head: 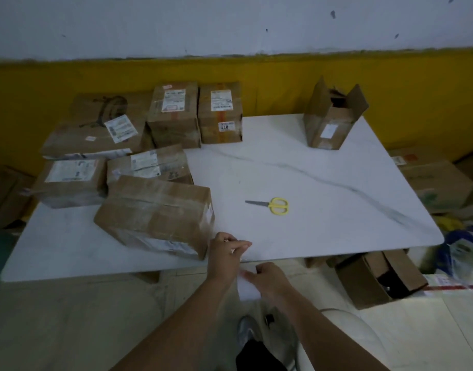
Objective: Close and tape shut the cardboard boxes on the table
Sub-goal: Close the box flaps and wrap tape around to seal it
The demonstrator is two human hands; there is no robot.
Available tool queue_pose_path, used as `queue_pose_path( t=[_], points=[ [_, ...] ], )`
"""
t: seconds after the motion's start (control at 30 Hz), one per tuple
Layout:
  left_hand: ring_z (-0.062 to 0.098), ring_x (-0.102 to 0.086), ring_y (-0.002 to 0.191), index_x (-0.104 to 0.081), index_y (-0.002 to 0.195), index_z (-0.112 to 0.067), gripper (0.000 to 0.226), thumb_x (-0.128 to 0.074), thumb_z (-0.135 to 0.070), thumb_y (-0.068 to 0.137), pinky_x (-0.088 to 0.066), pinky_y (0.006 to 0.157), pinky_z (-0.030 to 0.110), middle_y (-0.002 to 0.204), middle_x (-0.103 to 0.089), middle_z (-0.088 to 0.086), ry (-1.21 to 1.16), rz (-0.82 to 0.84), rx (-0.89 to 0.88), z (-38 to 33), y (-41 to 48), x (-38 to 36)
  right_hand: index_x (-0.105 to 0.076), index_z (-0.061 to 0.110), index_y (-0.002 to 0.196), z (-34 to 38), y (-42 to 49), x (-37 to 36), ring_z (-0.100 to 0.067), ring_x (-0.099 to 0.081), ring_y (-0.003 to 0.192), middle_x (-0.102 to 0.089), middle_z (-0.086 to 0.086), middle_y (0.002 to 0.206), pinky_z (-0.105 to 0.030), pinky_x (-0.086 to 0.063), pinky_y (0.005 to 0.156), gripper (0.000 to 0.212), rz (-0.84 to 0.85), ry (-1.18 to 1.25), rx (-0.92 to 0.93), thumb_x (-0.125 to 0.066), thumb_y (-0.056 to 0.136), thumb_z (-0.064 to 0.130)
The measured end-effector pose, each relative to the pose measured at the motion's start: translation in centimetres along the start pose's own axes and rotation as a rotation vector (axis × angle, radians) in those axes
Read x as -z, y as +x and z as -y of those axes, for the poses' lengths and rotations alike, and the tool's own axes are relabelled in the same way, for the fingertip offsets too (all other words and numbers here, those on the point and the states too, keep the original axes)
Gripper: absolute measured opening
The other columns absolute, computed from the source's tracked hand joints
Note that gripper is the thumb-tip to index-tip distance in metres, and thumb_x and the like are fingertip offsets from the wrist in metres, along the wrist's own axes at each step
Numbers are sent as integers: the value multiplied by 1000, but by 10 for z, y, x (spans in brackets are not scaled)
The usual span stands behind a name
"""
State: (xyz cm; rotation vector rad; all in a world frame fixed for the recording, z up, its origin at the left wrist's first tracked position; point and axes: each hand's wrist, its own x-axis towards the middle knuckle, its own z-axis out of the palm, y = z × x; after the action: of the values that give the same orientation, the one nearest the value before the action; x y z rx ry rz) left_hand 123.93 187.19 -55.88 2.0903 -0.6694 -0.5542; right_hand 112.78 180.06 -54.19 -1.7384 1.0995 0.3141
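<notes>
Only the open box [334, 113] at upper right looks unsealed; the taped boxes [155, 210] sit at left. At bottom centre, the left hand [226, 254] and right hand [271, 281] seem to pinch tape [247, 289], though it's blurry. I'd fold the flaps flat first and keep the strip taut. Scissors [272, 206] are mid-frame.

Labels [173, 100] unreadable; open box [326, 129] interior dark; right hand [268, 280] grip unclear.

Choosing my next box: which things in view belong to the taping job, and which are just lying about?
Job: open-flapped cardboard box, far right; yellow-handled scissors; taped boxes, left, already closed.
Lying about: open box on the floor; floor carton, far right.
</notes>
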Motion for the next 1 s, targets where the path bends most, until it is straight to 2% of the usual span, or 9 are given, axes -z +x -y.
queue_pose_path(
  t=[0.1, 0.3, 0.43, 0.5, 0.57, 0.63, 0.73, 0.87, 1.0],
  points=[
    [12, -49, 96, -78, 102, -27, 16, -71, -23, 89, -43, 80, 16, 97, -48, -7, 139, 1, -25, 15, 17, -12, -67, 5, 90, -4, 23, -7, -19, -65, 79, -67, -7, 88, -28, -56, 62, 40, 38, 147, -47, -70, 84, 45],
    [16, -46, 93, -70, 113, -42, 28, -70, -38, 86, -45, 86, 31, 94, -47, -8, 366, -70, -64, 36, 20, -26, -68, 11, 109, -18, 35, -14, -18, -65, 92, -67, -2, 100, -20, -48, 60, 44, 83, -12, 24, -64, 88, 50],
    [17, -54, 94, -58, 126, -27, 60, -82, -39, 72, -50, 84, 33, 102, -56, -3, 220, -159, 175, 19, 22, -21, -58, 22, 101, -16, 21, 0, -17, -62, 91, -62, 4, 97, -30, -45, 69, 45, -205, -603, 259, -56, 84, 65],
    [15, -57, 89, -59, 113, -26, 48, -83, -38, 73, -50, 75, 30, 98, -59, -5, 263, -93, 210, 11, 29, -17, -56, 18, 114, -14, 24, -1, -22, -60, 100, -57, 0, 108, -32, -48, 73, 35, -345, -716, 495, -58, 89, 42],
    [14, -60, 82, -60, 99, -23, 27, -77, -34, 81, -48, 67, 26, 92, -64, -5, 314, -38, 230, 7, 36, -13, -56, 9, 130, -17, 35, -6, -29, -57, 119, -55, -7, 131, -37, -53, 90, 51, -334, -827, 664, -52, 89, 38],
    [15, -61, 79, -61, 89, -21, 9, -65, -29, 91, -51, 66, 27, 89, -67, -2, 421, 3, 232, 4, 39, -10, -25, 5, 154, -23, 42, -9, -31, -22, 149, -21, -12, 162, -42, -28, 118, 77, -232, -898, 677, -32, 94, 52],
    [16, -61, 88, -61, 93, -20, 6, -56, -21, 97, -53, 75, 32, 93, -65, -3, 410, -42, 237, -1, 32, -10, 14, 11, 153, -22, 40, -11, -22, 20, 147, 25, -2, 158, -39, 3, 121, 93, -81, -843, 542, -13, 87, 70],
    [18, -60, 101, -61, 110, -14, 21, -43, -15, 101, -48, 85, 27, 107, -62, 4, 206, -90, 253, -11, -7, 0, -8, 6, 157, 9, 26, -5, -33, -5, 151, 8, -11, 162, -49, -14, 121, 95, -74, -998, 442, -43, 89, 62],
    [26, -57, 116, -58, 126, -5, 32, -38, -13, 103, -43, 94, 28, 128, -60, 13, 356, 226, 424, -26, -17, 55, -46, 14, 144, 73, 22, 23, -35, -16, 148, -11, -10, 164, -50, -18, 119, 50, 49, -1110, 392, -47, 100, 38]
  ],
)
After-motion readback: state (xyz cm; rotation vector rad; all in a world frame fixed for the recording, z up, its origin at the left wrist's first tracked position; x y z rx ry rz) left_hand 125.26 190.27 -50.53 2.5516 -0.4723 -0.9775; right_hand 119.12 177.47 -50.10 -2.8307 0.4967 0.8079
